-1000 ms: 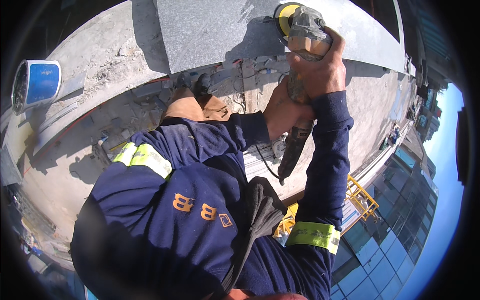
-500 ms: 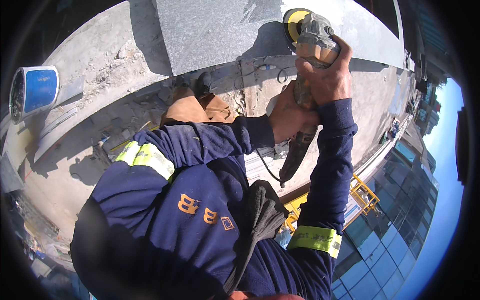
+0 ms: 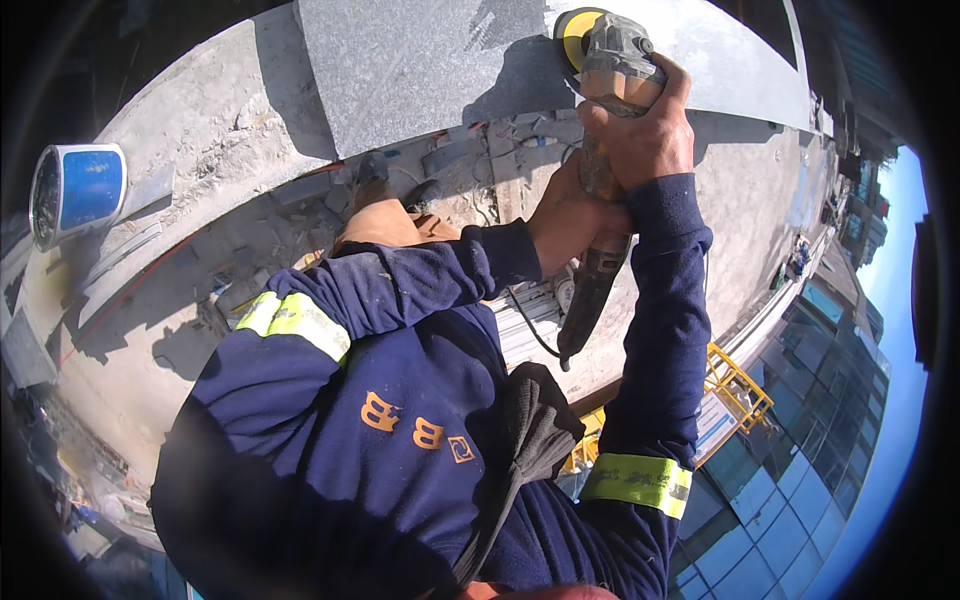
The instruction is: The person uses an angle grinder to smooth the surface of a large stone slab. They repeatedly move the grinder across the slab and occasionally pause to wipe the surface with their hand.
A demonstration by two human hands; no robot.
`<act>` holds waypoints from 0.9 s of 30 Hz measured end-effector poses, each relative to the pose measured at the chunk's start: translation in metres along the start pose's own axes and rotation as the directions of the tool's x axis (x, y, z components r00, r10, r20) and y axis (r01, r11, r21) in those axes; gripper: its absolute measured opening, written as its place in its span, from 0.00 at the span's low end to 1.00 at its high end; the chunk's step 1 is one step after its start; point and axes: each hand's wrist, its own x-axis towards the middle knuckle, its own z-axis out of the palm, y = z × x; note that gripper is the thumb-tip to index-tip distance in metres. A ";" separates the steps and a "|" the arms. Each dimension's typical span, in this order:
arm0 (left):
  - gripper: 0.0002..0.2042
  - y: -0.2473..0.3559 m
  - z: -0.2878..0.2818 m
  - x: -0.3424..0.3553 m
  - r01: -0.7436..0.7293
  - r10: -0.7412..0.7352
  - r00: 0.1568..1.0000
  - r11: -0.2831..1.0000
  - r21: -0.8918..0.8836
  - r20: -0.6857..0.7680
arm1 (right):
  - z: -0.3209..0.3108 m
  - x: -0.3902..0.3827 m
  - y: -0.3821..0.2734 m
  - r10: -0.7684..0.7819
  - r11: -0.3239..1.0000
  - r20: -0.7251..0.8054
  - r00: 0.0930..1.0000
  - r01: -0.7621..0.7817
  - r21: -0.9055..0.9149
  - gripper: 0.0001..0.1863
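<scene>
An angle grinder (image 3: 617, 65) with a yellow-and-black disc (image 3: 576, 35) lies tilted against a grey metal sheet (image 3: 400, 70), casting a shadow on it. My right hand (image 3: 650, 130) is closed round the grinder's upper body, just behind its head. Lower down, my left hand (image 3: 565, 220) grips the body beneath the right one, its fingers partly hidden. The dark rear end of the tool (image 3: 585, 315) hangs toward me with a black cord looping from it. Whether the disc spins cannot be told.
A blue-and-white bucket (image 3: 88, 190) stands on a rough concrete ledge (image 3: 210, 110) at left. Below lie my boots, rubble (image 3: 490, 160) and pale strips (image 3: 520, 330). Yellow railing (image 3: 735, 385), a glass facade (image 3: 790, 470) and a small distant figure (image 3: 800, 257) show at right.
Over the last second the grinder and both hands moved a little down and right, then back up and left across the sheet. My legs below shifted slightly. Both hands kept their grip.
</scene>
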 end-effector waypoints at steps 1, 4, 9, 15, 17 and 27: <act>0.30 -0.002 0.002 0.008 -0.005 0.006 0.999 1.000 -0.022 0.035 | -0.002 0.001 0.003 -0.030 1.000 -0.006 1.000 0.030 0.009 0.46; 0.32 -0.004 -0.003 0.003 0.006 -0.007 1.000 0.999 -0.044 -0.009 | 0.000 0.000 -0.001 -0.023 0.999 0.006 1.000 0.023 0.032 0.47; 0.35 0.008 -0.013 -0.048 -0.106 0.094 0.981 0.992 -0.066 -0.167 | 0.018 -0.030 -0.036 -0.135 0.984 0.139 0.981 0.116 0.136 0.46; 0.33 0.016 -0.007 -0.027 -0.064 0.063 0.998 0.982 -0.175 -0.012 | 0.010 -0.014 -0.021 -0.089 0.987 0.080 0.993 0.077 0.140 0.46; 0.31 0.014 -0.001 -0.008 0.024 -0.023 1.000 0.992 -0.128 0.011 | 0.004 -0.002 -0.009 -0.018 0.998 0.026 1.000 0.016 0.054 0.46; 0.34 0.020 -0.011 -0.050 -0.038 0.025 0.991 0.994 -0.105 -0.128 | 0.018 -0.030 -0.034 -0.165 0.981 0.109 0.980 0.152 0.121 0.45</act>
